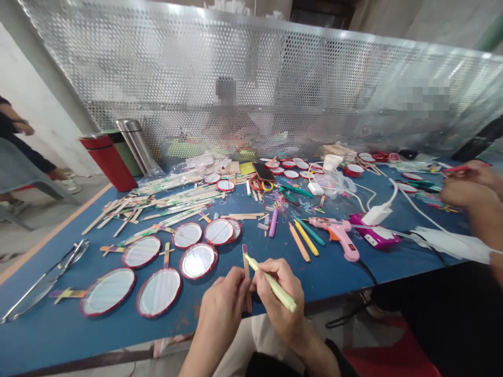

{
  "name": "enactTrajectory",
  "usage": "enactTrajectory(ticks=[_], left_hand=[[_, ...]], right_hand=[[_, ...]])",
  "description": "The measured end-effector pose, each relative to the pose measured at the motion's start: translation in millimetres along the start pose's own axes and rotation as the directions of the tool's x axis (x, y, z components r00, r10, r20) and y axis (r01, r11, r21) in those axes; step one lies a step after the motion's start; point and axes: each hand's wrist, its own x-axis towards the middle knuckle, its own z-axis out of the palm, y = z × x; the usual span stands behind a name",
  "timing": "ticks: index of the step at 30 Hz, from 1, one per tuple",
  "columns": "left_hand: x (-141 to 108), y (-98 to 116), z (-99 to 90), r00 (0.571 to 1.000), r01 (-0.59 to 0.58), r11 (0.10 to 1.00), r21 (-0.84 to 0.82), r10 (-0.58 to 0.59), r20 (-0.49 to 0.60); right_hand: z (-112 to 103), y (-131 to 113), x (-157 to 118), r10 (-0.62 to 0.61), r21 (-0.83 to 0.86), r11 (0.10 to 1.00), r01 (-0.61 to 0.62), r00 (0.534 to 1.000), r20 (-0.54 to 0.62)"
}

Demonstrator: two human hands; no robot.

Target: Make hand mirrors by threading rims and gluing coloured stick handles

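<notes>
My left hand (229, 293) pinches a wooden popsicle stick (246, 266) upright over the table's front edge. The stick's top end is coloured purple. In my right hand (281, 296) is a pale yellow marker (277, 285), its tip touching the stick just below the purple part. To the left lie round red-rimmed mirrors (159, 293), several with coloured sticks beside or under their rims. Purple (273, 223), orange (299, 242), yellow (306, 237) and teal (310, 232) markers lie beyond my right hand.
A pink glue gun (338, 235) and a purple power strip (375, 235) with cables lie to the right. Wrapped sticks (181, 204) pile at the back left, near a red bottle (110, 162). Glasses (47, 280) lie far left. A co-worker's hands (473, 191) are at the right.
</notes>
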Motion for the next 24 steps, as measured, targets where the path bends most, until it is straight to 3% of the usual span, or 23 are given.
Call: enactTrajectory(ticks=[4,8,12,17,22,24], left_hand=[[-0.7,-1.7,1.4,0.999,-0.022,1.0,0.002,0.022,-0.031],[-1.1,-0.9,1.2,0.999,-0.017,1.0,0.011,0.017,-0.047],[-0.1,2.8,-0.4,0.999,-0.009,1.0,-0.004,0.008,-0.032],[0.0,3.7,-0.6,1.0,0.006,1.0,-0.005,-0.006,-0.022],[-0.4,3.4,-0.8,1.0,0.011,1.0,-0.015,-0.012,-0.023],[-0.1,3.6,-1.1,1.0,0.012,1.0,-0.017,-0.013,-0.019]], right_hand=[[0.1,0.7,-0.5,0.055,0.071,0.996,-0.052,0.998,-0.042],[-1.1,1.9,-0.3,0.079,0.175,0.981,-0.078,0.997,0.001],[-1.1,2.3,-0.1,0.074,0.149,0.986,-0.08,0.996,0.052],[-0.9,0.9,-0.4,0.106,0.174,0.979,-0.104,0.994,-0.002],[-0.8,0.9,0.4,0.086,0.172,0.981,-0.094,0.995,0.055],[-0.3,0.8,1.1,0.105,0.173,0.979,-0.108,0.994,0.028]])
